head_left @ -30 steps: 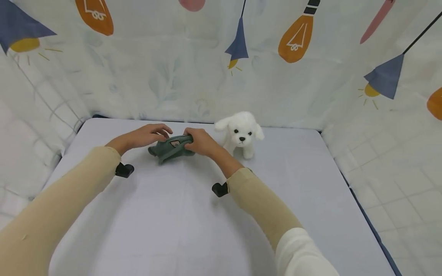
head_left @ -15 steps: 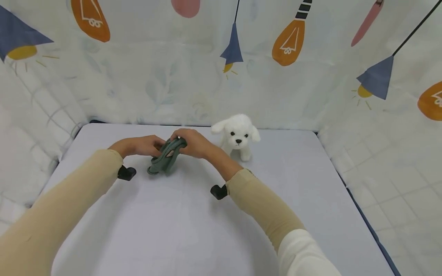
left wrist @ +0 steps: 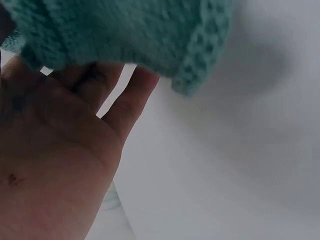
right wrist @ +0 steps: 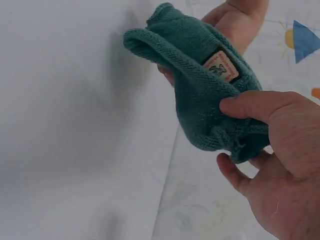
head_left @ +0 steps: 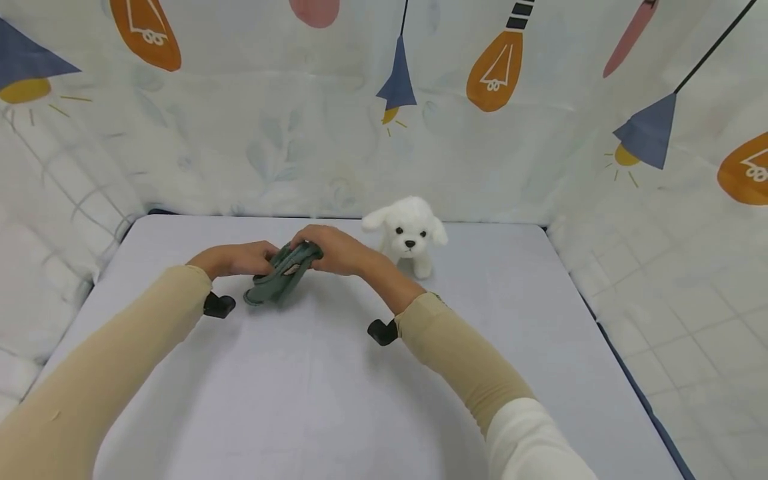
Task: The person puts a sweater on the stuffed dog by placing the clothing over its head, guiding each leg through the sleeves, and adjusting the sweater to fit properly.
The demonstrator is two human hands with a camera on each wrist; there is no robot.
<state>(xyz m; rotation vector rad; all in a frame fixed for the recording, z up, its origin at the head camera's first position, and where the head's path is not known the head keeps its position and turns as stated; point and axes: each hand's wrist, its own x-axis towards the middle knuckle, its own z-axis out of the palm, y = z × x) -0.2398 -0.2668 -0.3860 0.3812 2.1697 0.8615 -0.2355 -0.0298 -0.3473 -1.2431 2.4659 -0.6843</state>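
A small green knitted sweater with ribbed edges is held above the white table by both hands. My right hand pinches its right end, the thumb lying over the knit in the right wrist view. A cream patch shows on the sweater's side. My left hand holds the other end; in the left wrist view its fingertips pass behind the fabric, and the thumb's contact is hidden. Just right of the right hand, a white plush dog stands upright, facing the camera.
A white-covered table spreads out under both arms. Printed fabric walls with lamp and bulb patterns enclose its back and sides. A black wrist camera sticks out below the right wrist, another black camera below the left.
The sweater has turned from lying nearly level to slanting, its lower end now toward the front left. My left fingers have come onto it. The dog stays put; the head view has shifted slightly.
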